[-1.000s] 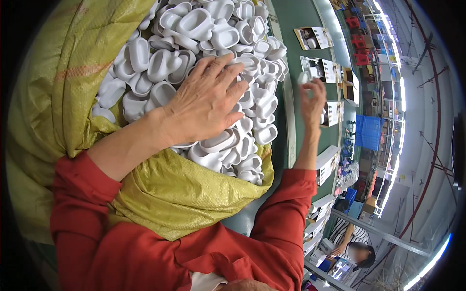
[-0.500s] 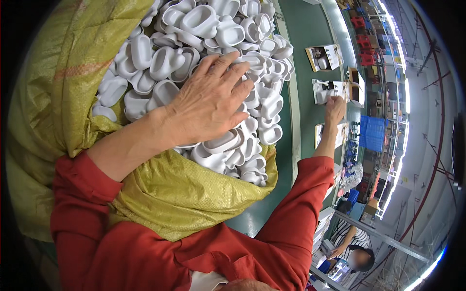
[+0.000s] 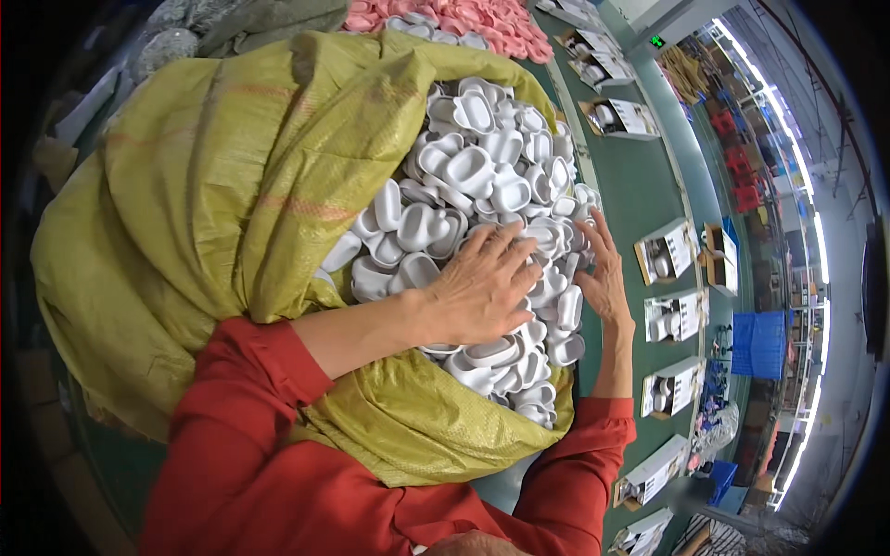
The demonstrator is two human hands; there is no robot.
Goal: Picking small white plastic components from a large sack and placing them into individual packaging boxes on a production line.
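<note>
My left hand (image 3: 487, 285) lies with fingers spread on a heap of white plastic pieces (image 3: 468, 171), oval and hollowed like small cups with a neck. At the heap's right edge, my right hand (image 3: 604, 283) reaches in with thumb and fingers apart, its fingertips against the outermost pieces. No piece is plainly held in it. The heap spills from the mouth of a big yellow woven sack (image 3: 176, 213), whose rim folds under the near side of the pile.
Right of the sack, open printed boxes (image 3: 675, 315) with white items inside stand in a row along a green conveyor (image 3: 616, 195). Pink pieces (image 3: 464, 20) lie beyond the sack. A blue crate (image 3: 758, 345) and red stools (image 3: 742, 167) are farther right.
My right hand has come back from a box on the conveyor to the right edge of the heap. My left hand remains on the pieces. The view has shifted, showing more of the sack.
</note>
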